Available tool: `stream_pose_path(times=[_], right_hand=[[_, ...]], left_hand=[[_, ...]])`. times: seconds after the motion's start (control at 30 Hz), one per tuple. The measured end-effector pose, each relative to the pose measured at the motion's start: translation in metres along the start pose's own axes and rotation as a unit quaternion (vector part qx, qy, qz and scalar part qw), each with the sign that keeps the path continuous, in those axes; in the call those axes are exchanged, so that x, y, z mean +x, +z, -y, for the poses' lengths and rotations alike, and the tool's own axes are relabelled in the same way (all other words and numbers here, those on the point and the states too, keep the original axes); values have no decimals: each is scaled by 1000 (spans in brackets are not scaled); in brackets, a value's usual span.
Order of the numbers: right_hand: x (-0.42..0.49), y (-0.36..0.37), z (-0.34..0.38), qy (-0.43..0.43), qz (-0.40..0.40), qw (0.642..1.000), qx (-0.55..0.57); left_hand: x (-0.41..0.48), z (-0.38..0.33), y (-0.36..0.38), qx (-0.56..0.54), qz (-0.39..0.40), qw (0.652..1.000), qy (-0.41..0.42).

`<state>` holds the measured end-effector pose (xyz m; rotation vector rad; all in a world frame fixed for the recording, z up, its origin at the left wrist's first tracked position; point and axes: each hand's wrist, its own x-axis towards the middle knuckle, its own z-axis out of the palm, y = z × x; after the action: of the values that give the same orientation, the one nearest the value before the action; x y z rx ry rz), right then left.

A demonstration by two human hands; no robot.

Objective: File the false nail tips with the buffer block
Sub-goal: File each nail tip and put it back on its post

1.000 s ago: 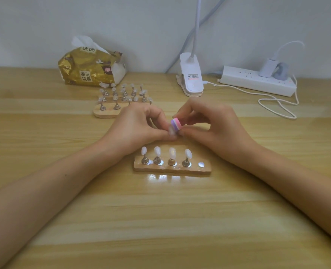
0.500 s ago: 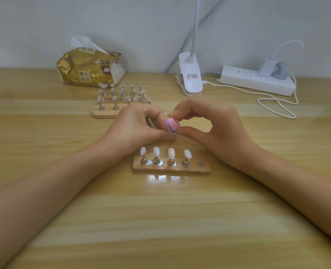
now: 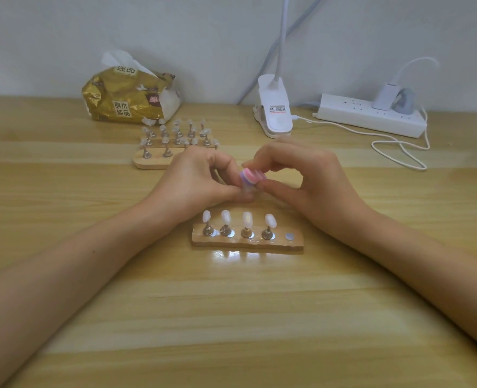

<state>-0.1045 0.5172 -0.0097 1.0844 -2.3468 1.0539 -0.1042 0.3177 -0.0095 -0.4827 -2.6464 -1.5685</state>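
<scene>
Nearest, a wooden stand (image 3: 293, 243) carries four upright nail tips (image 3: 247, 219). Just behind it, the left hand (image 3: 195, 183) pinches a single tip (image 3: 247, 193), blurred, between curled fingers. The right hand (image 3: 310, 177) pinches the striped buffer block (image 3: 252, 175) against it. Farther back stand a second stand (image 3: 147, 163) and a tissue pack (image 3: 125, 99).

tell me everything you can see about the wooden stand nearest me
The wooden stand is a flat, light brown strip lying crosswise on the table. Four metal pegs stand on it, each topped with a pale nail tip; its right end shows only a bare metal disc. Its front edge looks rough.
</scene>
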Motion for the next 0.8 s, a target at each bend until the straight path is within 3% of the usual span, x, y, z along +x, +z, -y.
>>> stream_pose_path(times=[0.37, 0.47, 0.6, 0.7, 0.8], right_hand=[[-1, -2, 0, -34, 24, 999, -8], [0, -3, -1, 17, 18, 999, 27], [-1, -1, 2, -20, 19, 1000, 16], [-1, -3, 1, 28, 18, 998, 44], [-1, -1, 3, -18, 11, 1000, 13]], left_hand=[[-1, 0, 0, 2, 1, 1000, 4], [0, 0, 0, 2, -3, 1000, 1], [-1, -1, 0, 2, 2, 1000, 6], [-1, -1, 0, 4, -2, 1000, 2], [-1, -2, 0, 9, 0, 1000, 4]])
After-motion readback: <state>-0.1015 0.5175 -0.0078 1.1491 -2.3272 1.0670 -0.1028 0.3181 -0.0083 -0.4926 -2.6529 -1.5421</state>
